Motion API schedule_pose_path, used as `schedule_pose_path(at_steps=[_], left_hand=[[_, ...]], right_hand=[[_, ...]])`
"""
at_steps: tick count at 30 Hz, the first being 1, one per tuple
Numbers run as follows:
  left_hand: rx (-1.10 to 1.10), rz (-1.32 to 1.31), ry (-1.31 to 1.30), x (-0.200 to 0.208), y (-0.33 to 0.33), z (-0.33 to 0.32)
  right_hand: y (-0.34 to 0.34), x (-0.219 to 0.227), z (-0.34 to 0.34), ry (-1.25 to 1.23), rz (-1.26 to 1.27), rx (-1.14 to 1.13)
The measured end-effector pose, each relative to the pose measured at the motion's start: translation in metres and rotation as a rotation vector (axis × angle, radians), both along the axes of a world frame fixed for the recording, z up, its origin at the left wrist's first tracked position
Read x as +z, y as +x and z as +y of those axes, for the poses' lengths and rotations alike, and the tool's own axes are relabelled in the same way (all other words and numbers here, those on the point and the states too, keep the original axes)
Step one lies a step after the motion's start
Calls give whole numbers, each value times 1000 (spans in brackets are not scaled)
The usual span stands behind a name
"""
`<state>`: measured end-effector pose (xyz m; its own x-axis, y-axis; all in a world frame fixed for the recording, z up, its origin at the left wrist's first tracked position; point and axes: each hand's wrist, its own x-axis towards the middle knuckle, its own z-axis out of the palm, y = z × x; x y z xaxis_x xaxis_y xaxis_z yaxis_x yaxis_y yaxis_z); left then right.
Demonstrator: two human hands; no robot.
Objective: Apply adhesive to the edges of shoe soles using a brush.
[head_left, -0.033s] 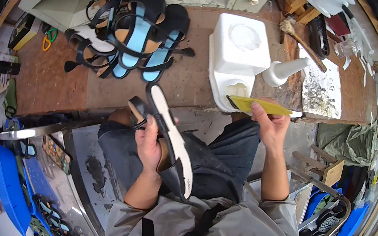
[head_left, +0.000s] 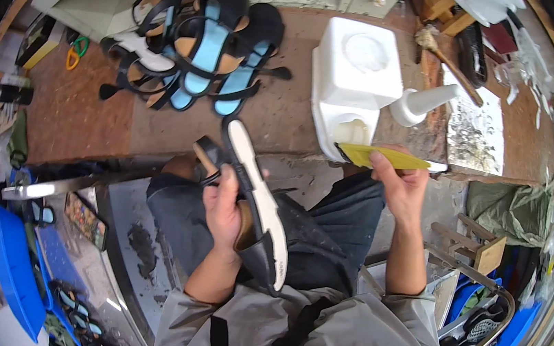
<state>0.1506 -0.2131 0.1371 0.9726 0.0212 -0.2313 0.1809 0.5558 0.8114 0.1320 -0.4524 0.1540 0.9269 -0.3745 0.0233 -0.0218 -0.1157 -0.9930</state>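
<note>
- The brown workbench [head_left: 75, 127] spans the view ahead of the person, its near edge just beyond both hands.
- A pile of black sandals [head_left: 202, 46] with light blue insoles lies on it, left of the middle.
- The white container [head_left: 363, 66] stands right of the pile, its low open end toward the person; a white nozzle bottle [head_left: 413, 108] is just beside it.
- The single sandal [head_left: 255, 184] is above the lap, its long axis slanting from upper left to lower right, its pale underside facing up and rightward.
- The left hand [head_left: 222, 215] is the nearer one, closed around the sandal's middle from the left, thumb on the edge.
- The right hand [head_left: 399, 188], well apart to the right, pinches with its thumb on top.
- In that pinch, the flat yellow tool [head_left: 393, 159] lies crosswise, dark edge leftward toward the sandal, at the container's near end; whether they touch, I cannot tell.
</note>
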Motion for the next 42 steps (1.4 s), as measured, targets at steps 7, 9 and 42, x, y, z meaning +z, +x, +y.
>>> schedule_pose_path(at_steps=[7, 9, 42], left_hand=[[-181, 37, -253, 53, -15, -14], [-208, 11, -267, 64, -24, -11], [-115, -157, -292, 90, -52, 3]], right_hand=[[-37, 38, 50, 291, -412, 119], [-39, 44, 73, 167, -608, 167], [-99, 66, 90, 44, -782, 392]])
